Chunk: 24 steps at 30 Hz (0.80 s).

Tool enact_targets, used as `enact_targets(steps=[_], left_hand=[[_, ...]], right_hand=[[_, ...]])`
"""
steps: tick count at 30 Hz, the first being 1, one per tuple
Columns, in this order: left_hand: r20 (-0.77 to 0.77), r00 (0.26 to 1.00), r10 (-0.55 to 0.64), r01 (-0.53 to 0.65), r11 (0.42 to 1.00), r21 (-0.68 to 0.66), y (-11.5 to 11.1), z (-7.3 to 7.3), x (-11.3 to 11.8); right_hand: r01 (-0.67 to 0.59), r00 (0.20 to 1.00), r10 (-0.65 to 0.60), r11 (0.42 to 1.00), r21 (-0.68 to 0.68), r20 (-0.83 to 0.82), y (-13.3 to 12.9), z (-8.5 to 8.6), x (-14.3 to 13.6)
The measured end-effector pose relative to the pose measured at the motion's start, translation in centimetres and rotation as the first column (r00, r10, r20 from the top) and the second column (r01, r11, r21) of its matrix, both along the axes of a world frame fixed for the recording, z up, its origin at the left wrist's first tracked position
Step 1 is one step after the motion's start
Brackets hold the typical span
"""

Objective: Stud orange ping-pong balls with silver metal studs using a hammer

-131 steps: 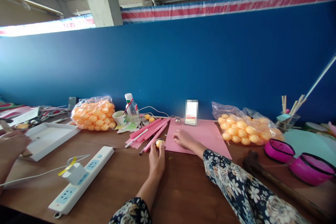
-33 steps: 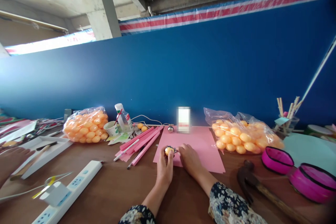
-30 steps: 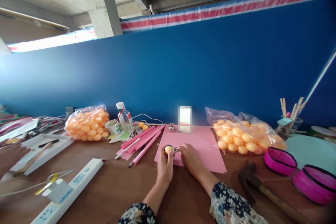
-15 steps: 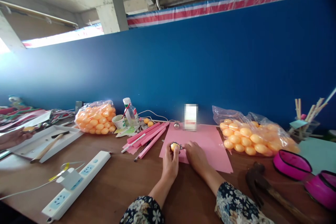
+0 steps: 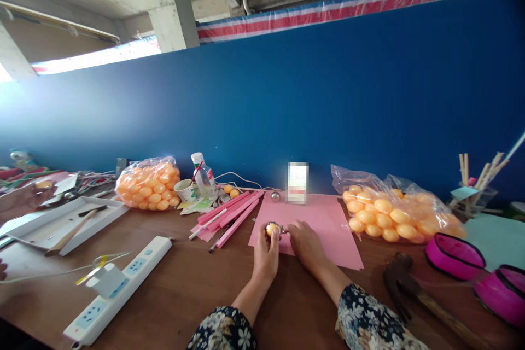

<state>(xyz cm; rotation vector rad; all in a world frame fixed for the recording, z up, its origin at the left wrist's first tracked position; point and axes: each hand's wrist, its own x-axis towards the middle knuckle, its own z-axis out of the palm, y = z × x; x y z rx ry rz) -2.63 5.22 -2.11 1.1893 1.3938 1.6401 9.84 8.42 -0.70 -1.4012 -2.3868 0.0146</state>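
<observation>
Over the near edge of a pink paper sheet (image 5: 320, 213), my left hand (image 5: 266, 257) is closed around a small yellow-orange ball (image 5: 271, 229). The ball has a dark, silvery patterned part on its right side. My right hand (image 5: 305, 243) is closed just to the right, its fingertips pinched at that patterned side. Whatever lies between those fingertips is too small to make out. A shiny silver ball (image 5: 275, 196) rests near the sheet's far left corner. Pink strips (image 5: 232, 213) lie in a pile left of the sheet.
Bags of orange balls (image 5: 150, 183) (image 5: 385, 213) stand on both sides. A power strip (image 5: 118, 290) and a white tray (image 5: 82, 219) with a hammer are at left. A claw hammer (image 5: 410, 284) and magenta bands (image 5: 455, 257) lie at right. Another person's hand (image 5: 20, 200) shows far left.
My hands and the ball stay almost where they were. At far left, the other person's hand has moved slightly, and some fingers have appeared at the left edge.
</observation>
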Motion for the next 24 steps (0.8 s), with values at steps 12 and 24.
enact_targets(steps=[12, 24], left_hand=[[-0.01, 1.0, -0.005, 0.005, 1.0, -0.009, -0.04, 0.09, 0.02], [-0.021, 1.0, -0.002, 0.002, 1.0, -0.007, 0.16, -0.27, -0.11]], right_hand=[[0.001, 1.0, -0.001, 1.0, -0.004, 0.006, 0.04, -0.02, 0.01], [0.012, 1.0, -0.012, 1.0, -0.006, 0.011, -0.1, 0.08, -0.07]])
